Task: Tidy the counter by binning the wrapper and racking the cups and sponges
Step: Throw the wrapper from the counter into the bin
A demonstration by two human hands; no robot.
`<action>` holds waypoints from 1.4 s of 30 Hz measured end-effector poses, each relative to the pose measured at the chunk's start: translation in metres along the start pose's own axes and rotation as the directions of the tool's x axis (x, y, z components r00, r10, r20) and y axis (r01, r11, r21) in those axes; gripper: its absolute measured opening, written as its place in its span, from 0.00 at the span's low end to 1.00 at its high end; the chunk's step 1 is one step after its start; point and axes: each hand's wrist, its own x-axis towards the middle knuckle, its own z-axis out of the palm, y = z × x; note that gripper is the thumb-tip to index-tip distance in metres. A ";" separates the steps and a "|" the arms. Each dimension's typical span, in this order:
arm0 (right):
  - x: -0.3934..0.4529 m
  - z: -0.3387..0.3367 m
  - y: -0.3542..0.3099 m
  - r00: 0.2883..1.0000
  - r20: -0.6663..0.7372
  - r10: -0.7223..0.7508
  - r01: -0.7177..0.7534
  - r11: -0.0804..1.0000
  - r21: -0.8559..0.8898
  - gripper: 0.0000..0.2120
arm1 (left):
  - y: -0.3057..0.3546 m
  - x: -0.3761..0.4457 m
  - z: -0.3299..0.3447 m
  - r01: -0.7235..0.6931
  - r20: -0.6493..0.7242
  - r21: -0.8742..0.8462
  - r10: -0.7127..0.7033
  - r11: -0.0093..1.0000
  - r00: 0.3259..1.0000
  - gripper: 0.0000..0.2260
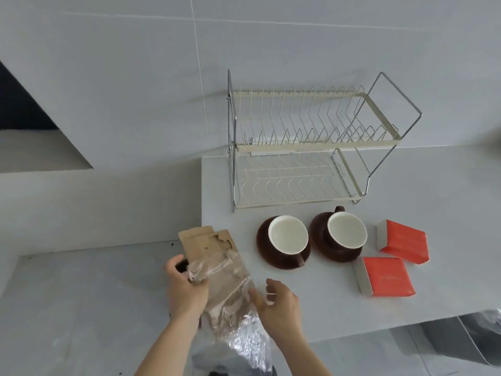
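Note:
My left hand [187, 289] grips a wrapper [217, 264] made of brown cardboard and clear crinkled plastic, held over the counter's left edge. My right hand [279, 302] is beside the wrapper's right side, fingers spread, touching the plastic. Two brown cups with white insides sit on brown saucers: the left cup [288, 238] and the right cup [347, 234]. Two orange sponges with white edges lie to their right, the far sponge [404, 241] and the near sponge [386, 276]. A two-tier cream and chrome dish rack [311, 143] stands empty behind the cups.
The white counter [447, 207] ends at a left edge near the wrapper and a front edge near my arms. Below my arms a silvery plastic bag [244, 348] hangs open. A grey lower surface [81, 308] lies to the left. A tiled wall rises behind.

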 end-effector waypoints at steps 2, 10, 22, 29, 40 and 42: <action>0.003 0.000 -0.009 0.995 0.098 -0.022 0.019 0.999 0.026 0.39 | -0.003 -0.004 -0.015 0.030 0.016 -0.062 -0.029 0.998 0.999 0.35; 0.007 0.003 -0.055 0.887 0.441 -0.137 0.033 0.971 0.235 0.28 | 0.005 -0.036 -0.062 0.014 -0.073 -0.206 -0.030 0.978 0.997 0.19; -0.007 0.071 -0.091 0.869 0.482 -0.115 0.049 0.988 0.148 0.11 | -0.023 -0.017 -0.110 0.029 -0.246 -0.268 -0.098 0.963 0.964 0.19; 0.000 0.134 -0.117 0.874 0.486 0.006 -0.032 0.998 0.046 0.12 | -0.044 0.040 -0.141 0.139 -0.171 -0.416 -0.228 0.899 0.959 0.12; 0.062 0.265 -0.101 0.851 0.414 0.324 -0.286 0.946 -0.153 0.13 | -0.127 0.166 -0.150 0.357 0.001 -0.251 -0.368 0.900 0.930 0.22; 0.076 0.285 -0.088 0.841 0.378 0.388 -0.324 0.919 -0.224 0.12 | -0.145 0.185 -0.139 0.389 0.040 -0.261 -0.393 0.883 0.919 0.21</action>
